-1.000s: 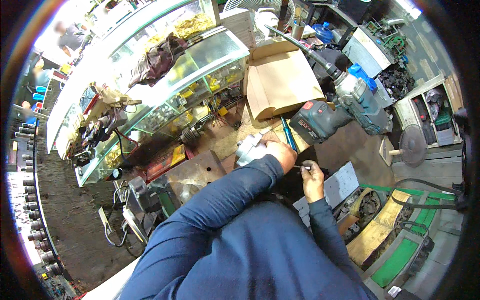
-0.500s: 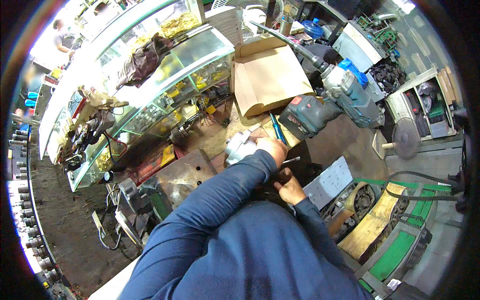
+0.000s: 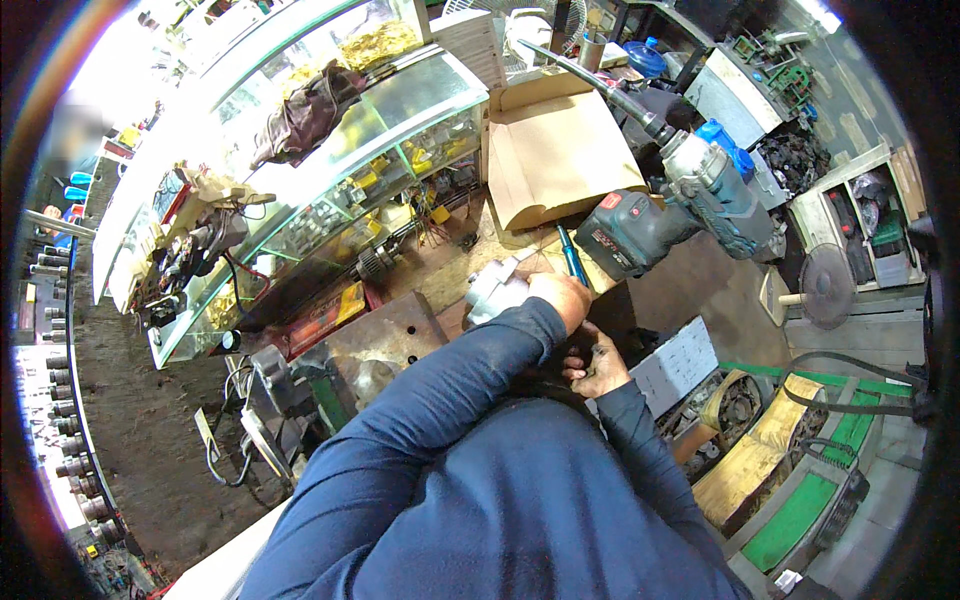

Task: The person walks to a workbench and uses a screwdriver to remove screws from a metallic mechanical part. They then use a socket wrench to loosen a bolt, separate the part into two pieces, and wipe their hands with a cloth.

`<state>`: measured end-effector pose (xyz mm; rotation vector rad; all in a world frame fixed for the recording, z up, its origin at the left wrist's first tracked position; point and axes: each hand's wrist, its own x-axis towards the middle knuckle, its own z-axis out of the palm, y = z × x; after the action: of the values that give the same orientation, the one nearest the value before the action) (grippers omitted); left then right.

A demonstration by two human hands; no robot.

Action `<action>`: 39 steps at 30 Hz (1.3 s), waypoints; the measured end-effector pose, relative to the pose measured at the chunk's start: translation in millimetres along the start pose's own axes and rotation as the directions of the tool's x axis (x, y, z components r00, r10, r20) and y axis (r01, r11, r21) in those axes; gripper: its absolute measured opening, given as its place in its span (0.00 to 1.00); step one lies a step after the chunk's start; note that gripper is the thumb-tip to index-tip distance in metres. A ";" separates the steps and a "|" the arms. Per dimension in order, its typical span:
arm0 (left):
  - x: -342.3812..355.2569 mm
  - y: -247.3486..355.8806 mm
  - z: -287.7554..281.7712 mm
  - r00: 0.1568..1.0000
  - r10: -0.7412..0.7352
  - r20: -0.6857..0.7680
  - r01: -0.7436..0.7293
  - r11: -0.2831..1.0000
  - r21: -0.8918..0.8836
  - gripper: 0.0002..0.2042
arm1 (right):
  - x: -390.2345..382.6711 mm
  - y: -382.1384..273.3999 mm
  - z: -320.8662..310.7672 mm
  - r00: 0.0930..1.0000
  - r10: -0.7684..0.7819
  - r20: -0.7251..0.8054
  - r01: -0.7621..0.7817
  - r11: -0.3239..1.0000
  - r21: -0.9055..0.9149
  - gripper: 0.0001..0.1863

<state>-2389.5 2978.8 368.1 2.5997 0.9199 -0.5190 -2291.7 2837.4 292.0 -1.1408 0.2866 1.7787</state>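
My left hand curls beside a silvery metal housing, grip hidden; my right hand, nearer, half-curled, hold unclear. Slim blue tool just beyond.

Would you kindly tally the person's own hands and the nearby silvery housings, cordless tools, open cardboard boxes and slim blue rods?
Left hand and right hand: 2
Silvery housing: 1
Cordless tool: 1
Open box: 1
Blue rod: 1
Total: 6
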 end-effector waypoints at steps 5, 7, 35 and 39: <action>0.5 -2.7 6.1 0.999 0.038 -0.028 -0.038 0.999 0.025 0.12 | 31.0 6.9 -26.7 0.575 -0.755 0.316 0.718 0.280 -0.637 0.14; 1.6 -3.4 9.2 0.998 0.040 -0.043 -0.039 0.999 0.024 0.12 | 32.6 4.2 -31.3 0.581 -0.705 0.408 0.609 0.044 -0.792 0.21; 9.8 -0.2 11.0 0.999 -0.028 -0.044 0.027 0.999 -0.036 0.14 | -5.0 -23.3 -25.0 0.666 -0.737 -0.112 0.685 0.664 -0.300 0.20; 8.7 1.2 8.0 0.999 -0.045 -0.009 0.044 0.998 -0.040 0.13 | -46.0 -25.6 -21.2 0.653 -0.649 0.390 0.737 0.664 -0.128 0.13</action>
<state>-2384.3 2979.1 357.4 2.5534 0.9832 -0.4952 -2254.4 2809.7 324.7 -0.9436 -0.5689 1.2616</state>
